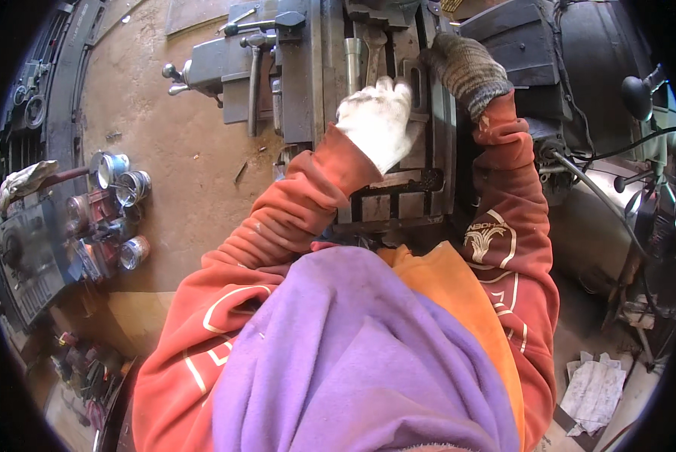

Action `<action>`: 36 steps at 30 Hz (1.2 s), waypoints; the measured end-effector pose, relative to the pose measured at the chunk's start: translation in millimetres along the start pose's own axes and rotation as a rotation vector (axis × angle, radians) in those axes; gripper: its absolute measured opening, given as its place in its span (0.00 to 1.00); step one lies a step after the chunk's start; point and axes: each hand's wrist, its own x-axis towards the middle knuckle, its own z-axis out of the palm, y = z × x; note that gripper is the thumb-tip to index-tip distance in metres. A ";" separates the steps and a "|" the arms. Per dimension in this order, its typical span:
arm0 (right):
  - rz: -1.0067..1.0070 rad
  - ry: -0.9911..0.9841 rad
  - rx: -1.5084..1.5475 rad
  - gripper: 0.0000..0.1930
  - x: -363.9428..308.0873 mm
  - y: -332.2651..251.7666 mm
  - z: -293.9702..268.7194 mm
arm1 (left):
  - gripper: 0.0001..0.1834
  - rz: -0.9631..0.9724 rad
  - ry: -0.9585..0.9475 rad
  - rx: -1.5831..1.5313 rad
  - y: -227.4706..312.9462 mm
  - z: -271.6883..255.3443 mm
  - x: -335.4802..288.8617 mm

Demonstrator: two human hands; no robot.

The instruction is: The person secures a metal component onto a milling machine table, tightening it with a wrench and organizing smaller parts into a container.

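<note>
My left hand [377, 124], in a white glove, lies over the slotted metal machine table [398, 207] with its fingers bent down. Whatever those fingers hold, if anything, is hidden beneath the glove. Just beyond them are an open-end wrench [373, 53] and a metal socket tube [352, 66]. A slotted metal plate [416, 84] lies beside the same hand, to its right. In a grey striped glove, my right hand [470, 71] is closed at the table's right edge, farther away. Its fingertips are out of sight, so what it grips cannot be made out.
Left of the table, a vise-like metal block [210, 68] carries a hammer [257, 64] and a lever handle. Several paint cans [133, 188] stand at the far left. Bent rods and cables [601, 200] reach in from the right. A stained white cloth [594, 392] lies lower right.
</note>
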 end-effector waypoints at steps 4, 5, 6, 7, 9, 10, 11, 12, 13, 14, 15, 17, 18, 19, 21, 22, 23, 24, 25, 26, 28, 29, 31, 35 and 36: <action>-0.256 0.099 0.113 0.16 -4.2 11.7 7.8 | 0.23 0.017 0.014 -0.009 -1.2 0.9 -1.1; -0.311 0.109 0.146 0.17 -6.1 10.4 5.9 | 0.23 0.021 0.020 -0.014 -1.9 1.2 -1.7; -0.267 0.148 0.244 0.18 -7.5 9.9 8.0 | 0.23 0.018 0.026 -0.016 -2.3 1.1 -2.9; -0.221 0.188 0.337 0.19 -9.3 9.6 9.4 | 0.22 0.018 0.035 -0.020 -1.7 0.3 -3.3; -0.056 0.127 0.309 0.19 -9.5 9.3 3.8 | 0.22 0.015 0.030 -0.025 -0.2 0.6 -2.2; 0.066 0.030 0.193 0.19 -7.6 5.7 -6.2 | 0.22 0.014 0.010 -0.022 0.0 0.8 -0.9; 0.187 -0.068 0.075 0.19 -6.4 3.4 -11.3 | 0.22 0.013 -0.010 -0.018 0.0 0.9 -0.4; 0.117 -0.109 0.071 0.21 -6.2 3.7 -7.6 | 0.22 0.007 -0.007 -0.016 -0.1 0.8 -1.1; 0.011 -0.028 0.114 0.22 -8.1 6.0 -3.5 | 0.22 0.003 -0.001 -0.015 0.3 0.4 -1.2; -0.095 0.052 0.156 0.23 -11.1 9.4 1.9 | 0.22 0.000 0.004 -0.014 0.8 -0.1 -1.3; -0.201 0.133 0.198 0.23 -13.9 12.1 6.9 | 0.23 0.005 0.000 -0.011 1.3 -0.9 -1.5; -0.180 0.188 0.331 0.23 -13.2 16.8 18.7 | 0.23 0.021 -0.011 0.000 1.9 -2.4 -2.2; -0.169 0.217 0.398 0.22 -13.4 19.5 21.8 | 0.23 0.019 -0.012 0.002 2.6 -2.0 -1.5; -0.058 0.104 0.269 0.21 -12.0 11.7 13.7 | 0.23 0.009 -0.012 0.006 1.5 0.3 -0.7; 0.156 -0.123 0.014 0.18 -8.4 -12.5 -12.5 | 0.24 -0.013 -0.014 0.019 -0.2 -0.1 -2.1; 0.098 -0.071 0.033 0.18 -10.9 -10.5 -11.2 | 0.24 -0.011 -0.015 0.017 0.8 -1.3 -2.1; 0.039 -0.019 0.052 0.18 -12.9 -7.6 -7.1 | 0.24 -0.009 -0.017 0.016 1.7 -2.2 -2.0; -0.022 0.033 0.070 0.18 -15.1 -4.9 -3.6 | 0.23 -0.002 -0.019 0.020 2.8 -2.0 -1.7; -0.088 0.060 0.107 0.19 -15.9 -1.3 -0.8 | 0.23 -0.002 -0.018 0.027 3.0 -1.2 -1.3; -0.155 0.087 0.144 0.19 -16.9 3.3 1.3 | 0.22 -0.004 -0.017 0.035 2.8 -1.0 -1.1; -0.169 0.158 0.234 0.19 -19.3 3.9 5.2 | 0.23 -0.007 -0.033 0.030 3.0 -2.9 -0.9; -0.115 0.202 0.288 0.19 -22.3 0.6 6.4 | 0.23 -0.007 -0.041 0.025 3.4 -3.7 -0.6; 0.010 0.133 0.236 0.18 -20.5 -4.2 3.4 | 0.23 0.016 -0.013 0.016 2.0 -1.0 -0.7; -0.059 0.049 0.071 0.18 -12.7 -2.2 -1.3 | 0.23 0.022 -0.006 0.025 -1.7 2.6 -1.4; -0.163 0.118 0.094 0.18 -13.7 0.9 2.1 | 0.22 0.020 -0.002 0.021 -1.2 2.3 -2.1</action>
